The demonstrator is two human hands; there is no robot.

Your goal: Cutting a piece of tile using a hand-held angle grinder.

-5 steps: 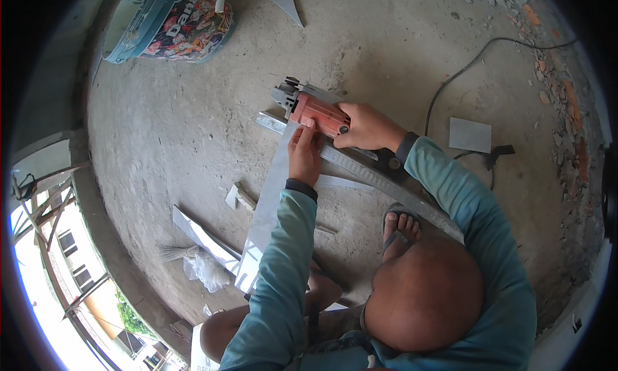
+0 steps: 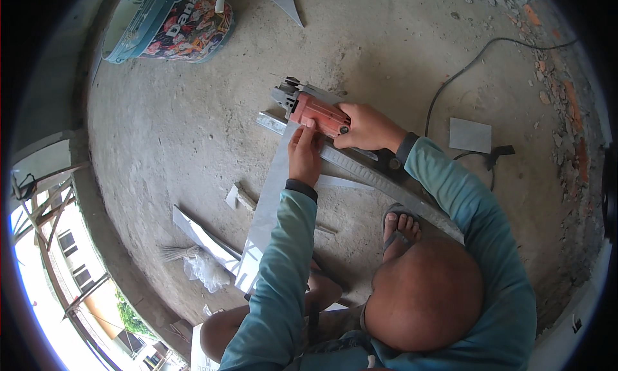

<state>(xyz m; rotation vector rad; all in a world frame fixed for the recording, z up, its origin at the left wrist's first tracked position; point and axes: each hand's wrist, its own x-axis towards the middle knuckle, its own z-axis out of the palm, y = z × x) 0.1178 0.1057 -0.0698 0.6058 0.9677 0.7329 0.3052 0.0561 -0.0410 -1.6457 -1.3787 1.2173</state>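
While the right hand [image 2: 368, 127] is wrapping its fingers around the rear of one red angle grinder [image 2: 320, 114], the left hand [image 2: 304, 153] is holding its fingers close together, thumb touching the casing; whether they are gripping it cannot be told. The grinder is showing near the far end of one long pale panel [image 2: 267, 197] and near one ribbed metal bar [image 2: 386, 181]. At far left, one printed bucket [image 2: 193, 33] is standing, its contents unclear. One crumpled plastic bag [image 2: 206, 272], one square tile [image 2: 470, 135] and one triangular piece [image 2: 283, 2] are lying apart.
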